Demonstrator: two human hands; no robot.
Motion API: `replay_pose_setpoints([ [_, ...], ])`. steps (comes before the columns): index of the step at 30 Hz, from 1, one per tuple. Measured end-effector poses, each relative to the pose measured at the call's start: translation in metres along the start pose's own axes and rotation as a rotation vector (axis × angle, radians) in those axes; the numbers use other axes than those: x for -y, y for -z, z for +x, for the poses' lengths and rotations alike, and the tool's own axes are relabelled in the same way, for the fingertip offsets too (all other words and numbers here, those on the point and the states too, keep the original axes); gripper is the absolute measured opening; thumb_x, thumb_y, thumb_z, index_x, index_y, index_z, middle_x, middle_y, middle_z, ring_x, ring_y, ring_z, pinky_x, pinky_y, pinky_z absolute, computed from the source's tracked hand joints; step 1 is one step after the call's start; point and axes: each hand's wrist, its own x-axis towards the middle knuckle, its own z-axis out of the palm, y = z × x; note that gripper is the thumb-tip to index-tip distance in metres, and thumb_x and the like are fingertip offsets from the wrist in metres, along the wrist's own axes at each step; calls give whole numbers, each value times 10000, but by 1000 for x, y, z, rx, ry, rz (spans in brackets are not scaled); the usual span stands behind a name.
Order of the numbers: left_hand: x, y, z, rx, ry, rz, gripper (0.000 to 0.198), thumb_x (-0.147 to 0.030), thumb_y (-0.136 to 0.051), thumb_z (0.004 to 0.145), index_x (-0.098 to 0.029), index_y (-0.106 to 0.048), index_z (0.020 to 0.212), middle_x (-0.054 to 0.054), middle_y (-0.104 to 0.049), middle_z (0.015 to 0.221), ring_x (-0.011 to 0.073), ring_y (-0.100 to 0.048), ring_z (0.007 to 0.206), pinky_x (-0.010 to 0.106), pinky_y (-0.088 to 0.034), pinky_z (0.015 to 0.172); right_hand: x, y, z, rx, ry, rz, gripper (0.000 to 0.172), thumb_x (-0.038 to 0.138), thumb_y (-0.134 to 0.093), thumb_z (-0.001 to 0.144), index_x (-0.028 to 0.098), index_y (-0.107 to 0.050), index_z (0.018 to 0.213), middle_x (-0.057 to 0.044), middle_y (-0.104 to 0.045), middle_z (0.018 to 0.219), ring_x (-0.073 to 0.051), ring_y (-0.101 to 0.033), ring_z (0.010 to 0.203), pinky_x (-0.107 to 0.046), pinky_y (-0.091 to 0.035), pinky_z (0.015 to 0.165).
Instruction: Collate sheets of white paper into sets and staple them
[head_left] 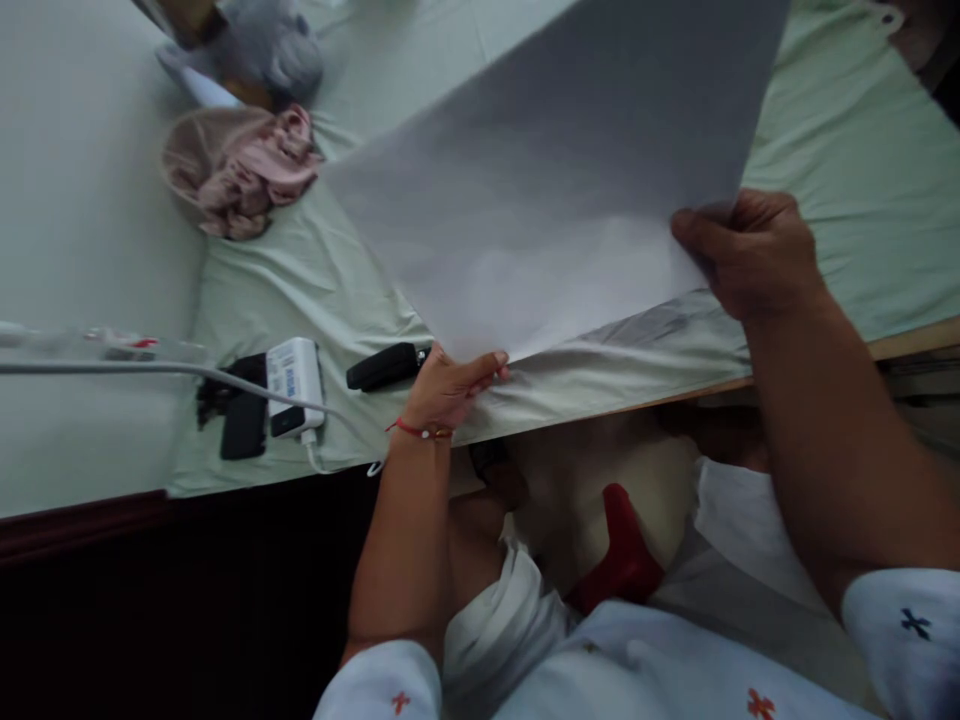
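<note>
A large sheet of white paper (555, 190) is held up at a slant over the bed. My left hand (450, 388), with a red string bracelet at its wrist, pinches the sheet's near left corner between thumb and fingers. At the right edge, my right hand (757, 250) grips the paper with its thumb on top; its other fingers are partly hidden behind the sheet. Just left of my left hand lies a black, elongated object (386, 367), its far end by my fingers.
Pale green cloth (277, 290) covers the bed. On its left lie a white power strip (295, 385) with a cable, a dark phone-like object (244, 424) and a bundle of pink cloth (259, 175). Grey fabric (270, 50) sits farther back. Below is a red object (622, 550).
</note>
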Motion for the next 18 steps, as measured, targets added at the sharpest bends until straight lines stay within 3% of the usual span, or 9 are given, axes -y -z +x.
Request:
replay_pose_setpoints([
  [6, -3, -12, 3, -38, 103, -248, 507, -289, -1022, 531, -201, -600, 796, -99, -510, 614, 26, -410, 475, 145, -223, 397, 1, -4, 3, -39, 6, 39, 221, 214, -973, 767, 183, -759, 811, 18, -821, 917, -118, -727, 806, -367, -629, 910],
  [11, 2, -15, 1, -41, 15, -114, 511, -359, -1030, 589, -192, -600, 809, -88, -526, 613, 16, -314, 456, 164, -214, 387, 1, -6, 5, -72, 24, 54, 260, 221, -989, 747, 170, -736, 771, 24, -784, 836, -95, -686, 735, -309, -607, 817],
  [14, 5, -12, -4, -20, -44, -49, 461, -386, -996, 640, -182, -617, 804, -73, -543, 609, 20, -310, 457, 177, -218, 392, 7, -7, 1, -60, -69, 87, 286, 251, -997, 748, 174, -725, 793, 30, -769, 823, -90, -682, 719, -278, -601, 763],
  [18, 5, -5, -9, 13, -11, -33, 474, -384, -1003, 623, -191, -598, 775, -67, -569, 596, 17, -303, 455, 172, -202, 398, 17, -6, -5, 48, -307, 171, 289, 239, -997, 728, 174, -728, 811, 11, -767, 835, -122, -705, 710, -291, -626, 703],
])
